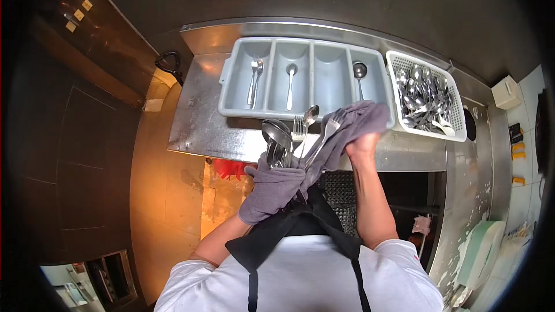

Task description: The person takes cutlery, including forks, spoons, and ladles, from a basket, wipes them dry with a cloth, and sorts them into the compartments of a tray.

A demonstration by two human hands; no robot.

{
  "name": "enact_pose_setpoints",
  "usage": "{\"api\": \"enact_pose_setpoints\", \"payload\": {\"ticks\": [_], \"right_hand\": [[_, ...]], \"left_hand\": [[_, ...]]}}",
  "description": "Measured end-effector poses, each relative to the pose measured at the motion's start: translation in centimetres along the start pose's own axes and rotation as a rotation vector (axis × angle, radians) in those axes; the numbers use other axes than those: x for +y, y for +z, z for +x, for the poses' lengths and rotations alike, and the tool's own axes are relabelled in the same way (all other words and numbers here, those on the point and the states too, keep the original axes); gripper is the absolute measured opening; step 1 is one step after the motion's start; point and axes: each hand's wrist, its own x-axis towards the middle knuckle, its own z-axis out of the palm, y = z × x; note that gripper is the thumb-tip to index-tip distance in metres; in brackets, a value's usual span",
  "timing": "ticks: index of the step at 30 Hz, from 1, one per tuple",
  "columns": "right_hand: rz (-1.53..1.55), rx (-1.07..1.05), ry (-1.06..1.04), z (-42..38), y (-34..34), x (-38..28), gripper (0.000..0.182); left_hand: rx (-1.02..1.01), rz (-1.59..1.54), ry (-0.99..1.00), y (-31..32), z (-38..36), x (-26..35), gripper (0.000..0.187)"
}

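My left hand (272,188) is wrapped in a grey cloth (347,133) and grips a bunch of cutlery (286,136), spoons and forks fanning upward. My right hand (363,144) is under the other end of the same cloth, closed around the head of a fork (326,133) from the bunch. Both hands are held over the front edge of a steel counter (196,121), just below a grey four-compartment cutlery tray (306,78).
The tray holds a fork and single spoons in its compartments. A white basket (457,127) full of spoons stands to its right. The steel counter runs on down the right side. A brown tiled floor lies at left.
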Motion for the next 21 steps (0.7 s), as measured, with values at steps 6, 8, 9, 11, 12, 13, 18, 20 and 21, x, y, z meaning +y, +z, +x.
{"api": "enact_pose_setpoints", "payload": {"ticks": [6, 8, 9, 11, 12, 13, 18, 20, 21], "right_hand": [[-0.669, -0.073, 0.120, -5.0, 4.7, 3.5, 0.022], [-0.668, 0.002, 0.207, -3.8, 6.7, 2.7, 0.013], [-0.631, 0.030, 0.280, -3.8, 7.8, 2.7, 0.012], [-1.097, -0.276, -0.063, -4.2, 7.7, 4.6, 0.009], [-0.932, -0.260, -0.002, -5.7, 7.3, 6.6, 0.009], [-0.768, -0.244, 0.060, -6.7, 7.6, 8.3, 0.010], [-0.786, -0.510, 0.415, -0.9, 7.7, 11.5, 0.026], [-0.737, -0.515, 0.457, 0.6, 8.0, 12.1, 0.026], [-0.690, -0.529, 0.460, 1.0, 6.7, 13.1, 0.027]], "left_hand": [[0.014, 1.146, 0.283, 1.6, -0.6, 1.7, 0.027], [0.065, 1.852, 0.430, 2.8, -0.9, 1.2, 0.027], [0.136, 2.222, 0.497, 2.8, -1.2, 1.4, 0.028], [0.271, 2.413, 0.459, 2.5, -1.1, 1.8, 0.028], [0.387, 2.603, 0.331, 2.5, -0.8, 2.1, 0.028], [0.502, 2.828, 0.061, 2.5, -0.3, 2.4, 0.028], [0.390, 2.632, 0.573, -1.4, -2.4, 6.0, 0.018], [0.381, 2.873, 0.614, -1.8, -2.5, 6.9, 0.011], [0.368, 3.031, 0.464, -3.2, -2.2, 7.3, 0.012]]}}
